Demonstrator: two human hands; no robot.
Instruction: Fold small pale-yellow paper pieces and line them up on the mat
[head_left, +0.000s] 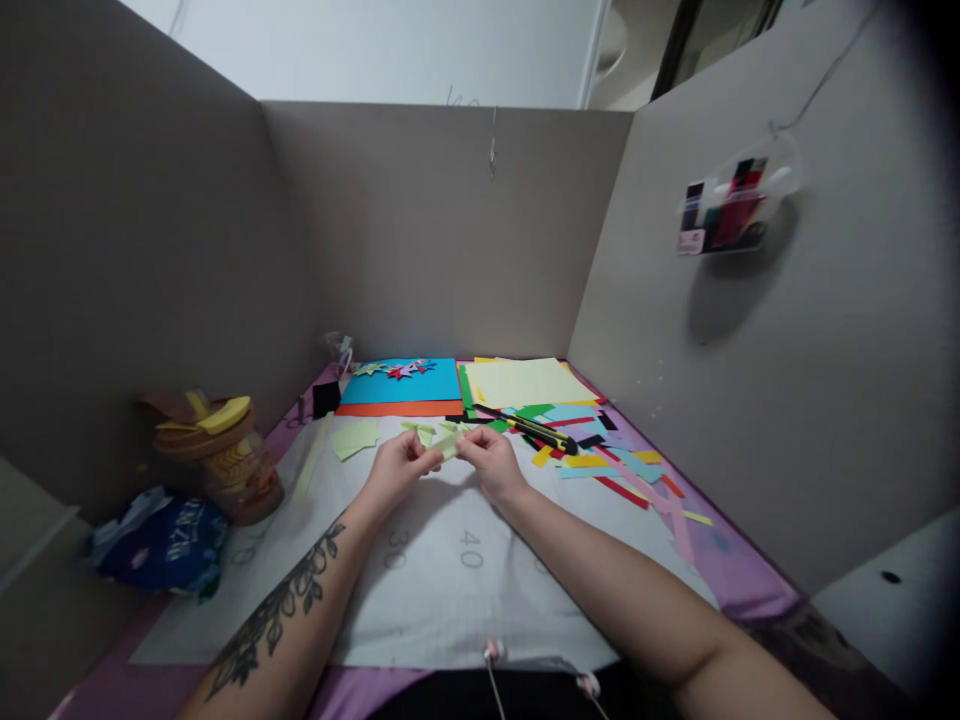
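Observation:
Between my two hands a small pale green paper strip (448, 446) is held by its ends. My left hand (401, 463) pinches its left end, thumb against fingers. The right end is pinched by my right hand (489, 458). Both hands are above the white sheet (427, 590) with printed numbers. Just behind the strip lie small pale green paper pieces (421, 430). A larger pale green scrap (355, 438) lies to the left of my left hand. Behind my right hand is a black and yellow cutter knife (541, 433).
Coloured paper strips (622, 480) are scattered at the right. Paper stars (401, 371) lie on a blue sheet (420, 387) at the back, beside pale yellow sheets (525, 381). A brown cup (238, 470) and a blue packet (161, 545) stand at the left. Grey panels (450, 230) enclose the table.

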